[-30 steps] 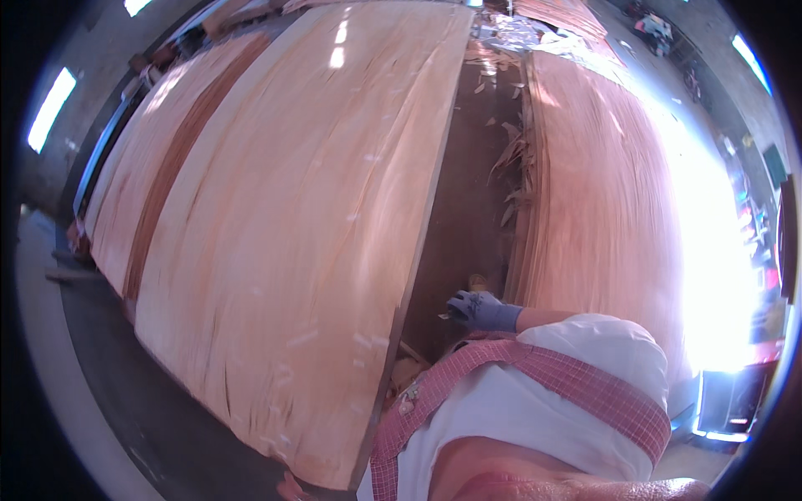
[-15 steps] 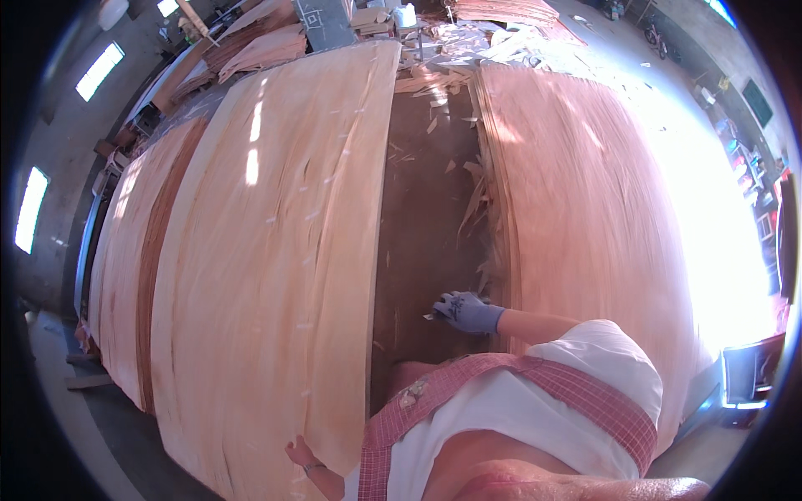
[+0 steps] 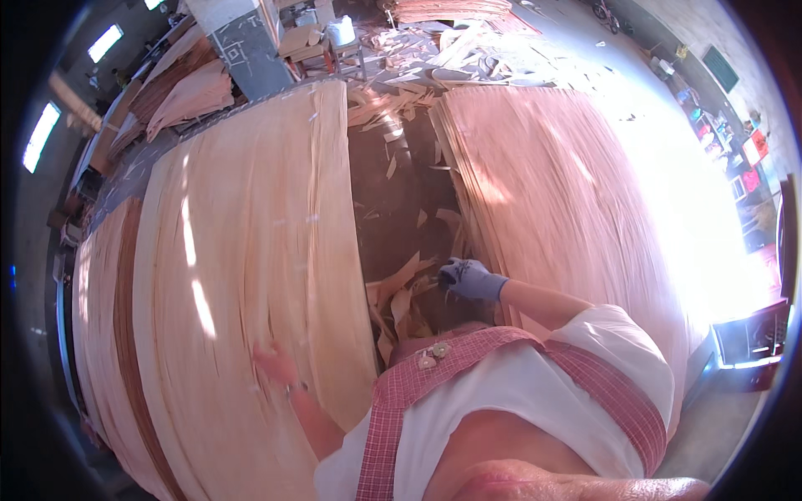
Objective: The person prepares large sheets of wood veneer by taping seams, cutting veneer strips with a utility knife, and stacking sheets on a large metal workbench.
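the bare left hand [image 3: 276, 365] lies flat, fingers spread, on the wide pale sheet of wood veneer [image 3: 251, 250] topping the left stack; it presses and pinches nothing. the right hand [image 3: 469, 279], in a blue-grey glove, reaches into the dark gap between the stacks, its grip curled among the loose curled scraps of veneer [image 3: 399, 292]; whether it actually pinches a scrap i cannot tell.

risk, as a judgement: the sheet is thin and already shows long splits along the grain, so a sideways push from the flat palm could tear it further, and its splintery edge could cut the ungloved hand. leaning over the gap, the person could also lose balance on the littered scraps.

the second stack of reddish-pink veneer sheets [image 3: 568, 217] lies to the right, washed in bright sunlight on its far side. beyond are a grey concrete pillar [image 3: 242, 42], more heaped veneer offcuts [image 3: 468, 50] on the floor, and bright windows [image 3: 40, 134] at the left wall of a workshop hall.
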The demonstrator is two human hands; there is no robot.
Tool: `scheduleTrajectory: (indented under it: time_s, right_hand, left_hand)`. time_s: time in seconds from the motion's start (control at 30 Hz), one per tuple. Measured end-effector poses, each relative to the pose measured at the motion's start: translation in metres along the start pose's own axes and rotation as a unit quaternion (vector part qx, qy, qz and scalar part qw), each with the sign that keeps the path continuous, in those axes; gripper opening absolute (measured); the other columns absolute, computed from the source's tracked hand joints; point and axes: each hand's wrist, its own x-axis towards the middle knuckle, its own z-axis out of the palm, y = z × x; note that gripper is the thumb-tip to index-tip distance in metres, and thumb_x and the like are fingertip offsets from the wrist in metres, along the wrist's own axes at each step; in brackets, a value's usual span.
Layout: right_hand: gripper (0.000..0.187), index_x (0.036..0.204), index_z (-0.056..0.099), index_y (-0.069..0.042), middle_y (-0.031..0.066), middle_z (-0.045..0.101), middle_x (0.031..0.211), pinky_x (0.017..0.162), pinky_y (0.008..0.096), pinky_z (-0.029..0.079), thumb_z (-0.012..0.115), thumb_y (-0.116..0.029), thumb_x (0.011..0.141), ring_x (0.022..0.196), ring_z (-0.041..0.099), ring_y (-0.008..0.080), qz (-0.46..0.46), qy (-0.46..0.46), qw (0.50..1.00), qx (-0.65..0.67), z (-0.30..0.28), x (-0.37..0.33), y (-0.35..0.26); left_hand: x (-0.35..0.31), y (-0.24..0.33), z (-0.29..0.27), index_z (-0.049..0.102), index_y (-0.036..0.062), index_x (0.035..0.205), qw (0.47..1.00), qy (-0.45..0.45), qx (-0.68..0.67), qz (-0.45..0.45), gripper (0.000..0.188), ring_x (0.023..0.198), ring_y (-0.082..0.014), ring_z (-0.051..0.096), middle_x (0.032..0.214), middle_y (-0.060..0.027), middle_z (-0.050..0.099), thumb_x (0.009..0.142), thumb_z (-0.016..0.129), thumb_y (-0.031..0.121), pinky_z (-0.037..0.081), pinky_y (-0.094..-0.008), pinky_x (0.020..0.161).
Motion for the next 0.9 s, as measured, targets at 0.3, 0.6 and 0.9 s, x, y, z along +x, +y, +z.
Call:
scheduleTrajectory:
  time_s: [0.3,0.6,0.9]
  right_hand:
    - [0.046,0.114,0.062,-0.011,0.0166,0.064,0.110,0.086,0.0426,0.050,0.071,-0.043,0.081,0.097,0.062,0.0337,0.032,0.077,0.983,0.161,-0.109,0.355,0.180]
    - [0.062,0.135,0.053,-0.013,0.0154,0.057,0.127,0.102,0.0392,0.041,0.068,-0.044,0.084,0.117,0.055,0.0319,-0.058,0.181,0.942,0.276,-0.208,0.828,0.302]
    - [0.020,0.105,0.067,-0.009,0.0016,0.061,0.080,0.057,0.0272,0.045,0.064,-0.022,0.091,0.064,0.052,0.0078,-0.104,-0.166,0.848,0.492,-0.179,0.915,0.328]
  left_hand:
    - [0.201,0.364,0.214,0.034,0.0061,0.145,0.939,-0.132,-0.013,0.316,0.071,0.139,-0.0358,0.033,0.148,-0.0202,0.038,0.088,0.062,0.038,0.031,-0.0536,0.109]
    - [0.381,0.651,0.458,0.021,0.0089,0.153,0.913,-0.129,0.086,0.378,0.083,0.145,-0.0332,0.022,0.156,-0.0156,0.025,0.090,0.055,0.051,0.016,-0.0549,0.116]
    - [0.462,0.697,0.534,0.031,0.0110,0.150,0.897,-0.232,0.121,0.355,0.072,0.145,-0.0304,0.023,0.157,-0.0056,0.028,0.089,0.057,0.040,0.013,-0.0537,0.117]
